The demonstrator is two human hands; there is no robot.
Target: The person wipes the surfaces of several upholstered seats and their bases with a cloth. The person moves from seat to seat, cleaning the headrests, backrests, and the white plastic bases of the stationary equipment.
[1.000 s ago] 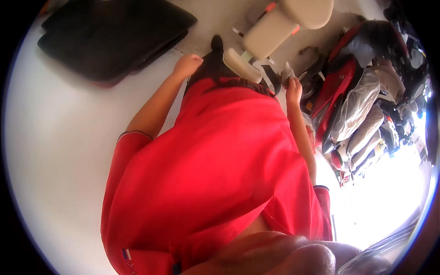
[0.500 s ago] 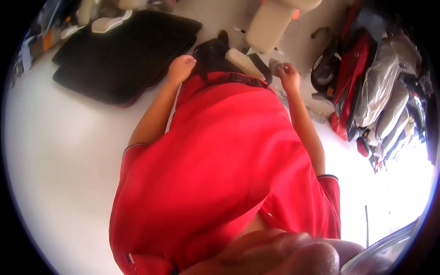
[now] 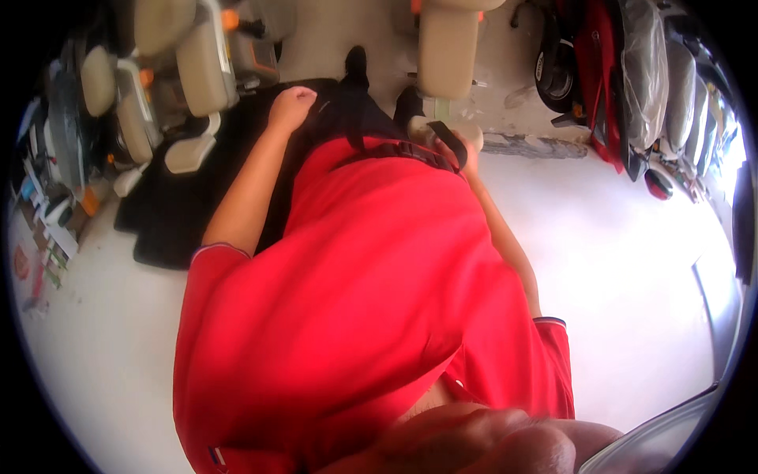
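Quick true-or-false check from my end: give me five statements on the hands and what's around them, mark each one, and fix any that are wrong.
1. A black strap partly hides the right hand. True.
2. The left hand is spread flat with straight fingers. False: it is loosely curled.
3. Beige padded seats show toward the upper left of the view. True.
4. The black mat lies to the person's right. False: it lies to the person's left.
5. The red shirt has short sleeves. True.
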